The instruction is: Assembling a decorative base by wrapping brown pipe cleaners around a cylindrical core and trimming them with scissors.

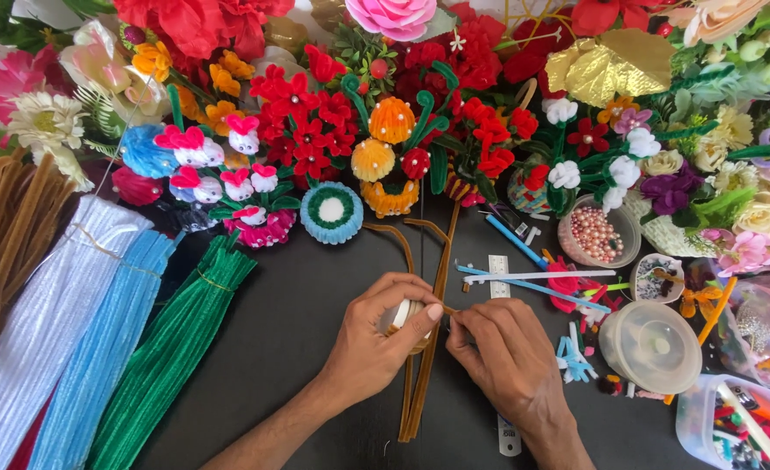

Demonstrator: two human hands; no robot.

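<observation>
My left hand (376, 335) cups a small white round piece (402, 313) wound with brown pipe cleaner, just above the dark tabletop (289, 305). My right hand (502, 352) pinches the end of a brown pipe cleaner right beside it, at the left thumb tip. Long brown pipe cleaners (420, 383) run under both hands, from a curl near the flowers down toward me. A ruler (500, 270) lies under my right hand.
Bundles of brown, white, blue and green pipe cleaners (98, 339) lie at left. Pipe-cleaner flowers and figures (333, 148) fill the back. At right stand a bowl of pink beads (595, 233), a lidded round tub (651, 345), loose blue and white sticks (533, 278) and plastic boxes of scraps (742, 426).
</observation>
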